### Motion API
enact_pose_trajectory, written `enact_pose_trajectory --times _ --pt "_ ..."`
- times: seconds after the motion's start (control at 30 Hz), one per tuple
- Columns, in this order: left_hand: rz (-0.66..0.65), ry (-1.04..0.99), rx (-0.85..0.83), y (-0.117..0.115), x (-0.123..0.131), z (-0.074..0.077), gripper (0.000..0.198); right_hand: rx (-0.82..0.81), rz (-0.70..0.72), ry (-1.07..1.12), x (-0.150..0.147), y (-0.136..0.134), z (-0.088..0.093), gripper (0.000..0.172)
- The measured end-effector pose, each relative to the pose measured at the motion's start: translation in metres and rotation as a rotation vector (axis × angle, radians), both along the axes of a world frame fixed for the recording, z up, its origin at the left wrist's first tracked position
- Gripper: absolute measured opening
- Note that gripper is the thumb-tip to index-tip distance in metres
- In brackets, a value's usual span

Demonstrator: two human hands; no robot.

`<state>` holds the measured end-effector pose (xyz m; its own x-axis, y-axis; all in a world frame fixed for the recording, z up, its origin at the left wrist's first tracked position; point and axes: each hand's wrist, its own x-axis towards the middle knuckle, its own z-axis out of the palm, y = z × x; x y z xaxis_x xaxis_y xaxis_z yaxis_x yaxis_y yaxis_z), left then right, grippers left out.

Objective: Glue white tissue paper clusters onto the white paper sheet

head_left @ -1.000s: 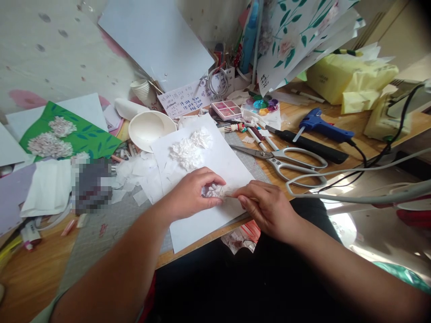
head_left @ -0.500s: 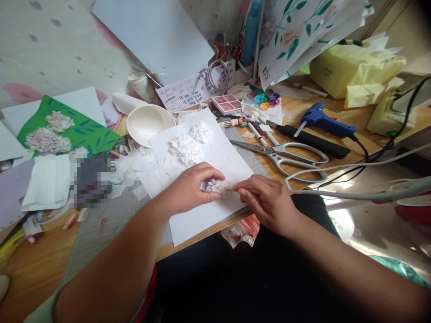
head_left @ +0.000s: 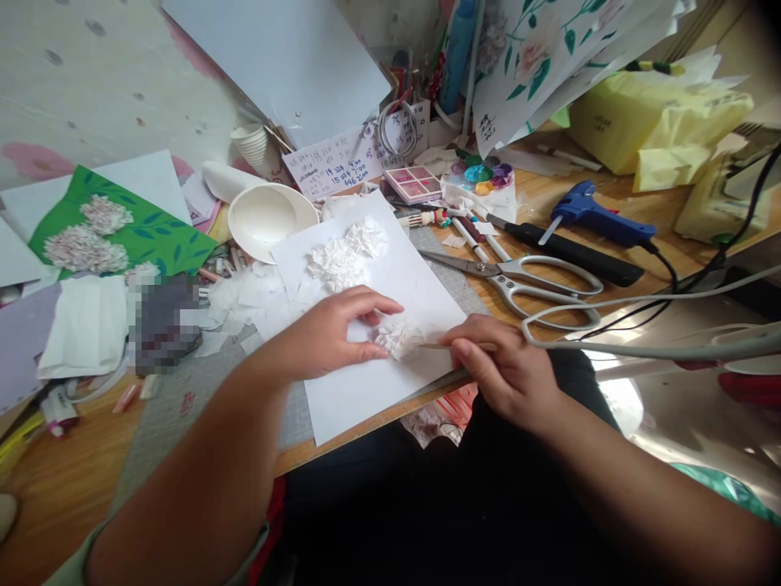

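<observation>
A small white paper flower rests low on a white sheet. My left hand curves beside it, thumb and fingers apart, with a gap between them and the petals. From the right, my right hand grips a thin wooden stick, whose tip reaches the flower's right edge. Whether the tip presses into the petals I cannot tell. Farther up the sheet lie two more ruffled white paper flowers, one larger than the other.
Scissors, a black-handled tool and a blue glue gun lie to the right, with cables nearby. A white bowl, paper scraps and a green flower picture are on the left. A paint palette sits behind.
My left hand has opened and drawn slightly left, away from the small flower, which now shows more fully. My right hand has shifted a little right with the stick.
</observation>
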<state>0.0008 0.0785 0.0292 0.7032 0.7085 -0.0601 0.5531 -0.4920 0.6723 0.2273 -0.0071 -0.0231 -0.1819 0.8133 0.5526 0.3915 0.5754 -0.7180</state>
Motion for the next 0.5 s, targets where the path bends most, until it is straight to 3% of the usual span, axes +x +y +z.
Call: enact_pose_trajectory --times 0.1,0.17,0.27,0.37,0.5 --pt "0.29 -0.2 0.068 0.004 -0.011 0.008 0.025 0.045 -0.029 0.159 0.0 -0.001 -0.001 0.019" --pt "0.409 -0.247 0.078 0.005 -0.014 0.01 0.02 0.075 -0.019 0.133 0.0 -0.001 -0.001 0.02" --pt "0.303 -0.07 -0.026 0.002 -0.009 0.008 0.02 0.076 0.04 0.028 -0.002 0.0 -0.001 0.02" --pt "0.178 0.05 -0.11 -0.005 0.002 0.001 0.018 0.099 0.04 0.15 -0.002 -0.001 -0.002 0.027" --pt "0.237 -0.006 -0.14 -0.009 0.009 -0.003 0.017 0.151 0.012 0.174 -0.002 -0.002 -0.002 0.031"
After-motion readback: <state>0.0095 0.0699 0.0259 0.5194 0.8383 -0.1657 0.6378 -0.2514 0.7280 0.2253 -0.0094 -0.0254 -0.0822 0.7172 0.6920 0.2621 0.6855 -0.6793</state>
